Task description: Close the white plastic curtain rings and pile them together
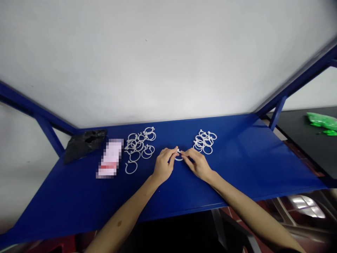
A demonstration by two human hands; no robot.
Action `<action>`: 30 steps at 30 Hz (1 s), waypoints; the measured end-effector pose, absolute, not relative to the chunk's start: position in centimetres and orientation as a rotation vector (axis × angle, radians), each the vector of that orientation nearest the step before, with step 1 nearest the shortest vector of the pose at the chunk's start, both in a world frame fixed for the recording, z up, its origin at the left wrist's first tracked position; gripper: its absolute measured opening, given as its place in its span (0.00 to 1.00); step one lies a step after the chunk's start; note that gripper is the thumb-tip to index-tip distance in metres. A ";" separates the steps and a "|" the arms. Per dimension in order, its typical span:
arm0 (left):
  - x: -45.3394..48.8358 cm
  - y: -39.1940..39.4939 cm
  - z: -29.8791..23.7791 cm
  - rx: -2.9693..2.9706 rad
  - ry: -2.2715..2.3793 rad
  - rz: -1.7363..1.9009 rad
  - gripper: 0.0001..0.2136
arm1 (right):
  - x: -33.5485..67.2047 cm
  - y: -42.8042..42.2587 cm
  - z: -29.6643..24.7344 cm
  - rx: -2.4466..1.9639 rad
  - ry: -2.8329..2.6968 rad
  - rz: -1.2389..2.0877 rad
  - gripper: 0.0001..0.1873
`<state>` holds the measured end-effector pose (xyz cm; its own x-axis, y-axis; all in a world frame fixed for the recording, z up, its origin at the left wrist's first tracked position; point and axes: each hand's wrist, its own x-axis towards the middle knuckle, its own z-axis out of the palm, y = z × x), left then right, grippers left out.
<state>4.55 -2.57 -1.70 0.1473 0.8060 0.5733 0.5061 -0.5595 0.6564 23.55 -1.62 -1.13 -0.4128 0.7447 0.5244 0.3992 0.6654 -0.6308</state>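
While both forearms reach over the near edge of the blue table [184,193], the left hand [164,163] and the right hand [197,163] meet around a white ring [179,160], thumbs and fingertips pinching its knobbed far side; its near arc shows between them, just above or on the tabletop, I cannot tell which. Left of the hands lies a pixelated pink item [111,158], with a loose group of similar rings [138,146] between. Beyond the right hand sits a tighter cluster [204,141]. A crumpled black bag [84,144] lies near the far left corner, before a pale wall [168,70].
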 end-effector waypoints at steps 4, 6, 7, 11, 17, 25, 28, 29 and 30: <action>4.3 -2.5 -1.7 2.226 1.247 1.359 0.11 | 23.7 -1.6 -1.3 -0.854 -2.085 0.505 0.07; 4.3 -2.5 -1.7 2.266 1.256 1.338 0.11 | 23.8 -1.6 -1.4 -0.845 -2.120 0.494 0.08; 4.2 -2.5 -1.7 2.282 1.260 1.326 0.11 | 23.8 -1.6 -1.4 -0.843 -2.136 0.486 0.08; 4.2 -2.6 -1.7 2.339 1.256 1.290 0.12 | 23.9 -1.5 -1.6 -0.836 -2.179 0.481 0.09; 4.1 -2.8 -2.0 2.395 1.255 1.253 0.13 | 24.1 -1.5 -1.6 -0.815 -2.197 0.485 0.09; 4.0 -2.0 -1.6 2.517 1.371 1.050 0.16 | 23.8 -0.9 -0.5 -0.929 -2.131 0.369 0.08; 2.9 -1.5 -1.0 2.520 1.680 0.902 0.19 | 24.4 0.8 0.5 -1.208 -1.955 0.133 0.09; 2.3 -1.4 -0.9 2.497 1.817 0.862 0.20 | 24.7 1.4 0.7 -1.314 -1.900 0.066 0.09; 1.8 -1.3 -0.7 2.472 1.956 0.816 0.20 | 25.1 2.1 0.7 -1.413 -1.859 0.018 0.10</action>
<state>1.77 -1.31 -0.72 0.1556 0.8803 0.4481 0.9377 -0.2743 0.2132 25.11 2.08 0.74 -0.0727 0.8207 0.5667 0.8098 0.3802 -0.4469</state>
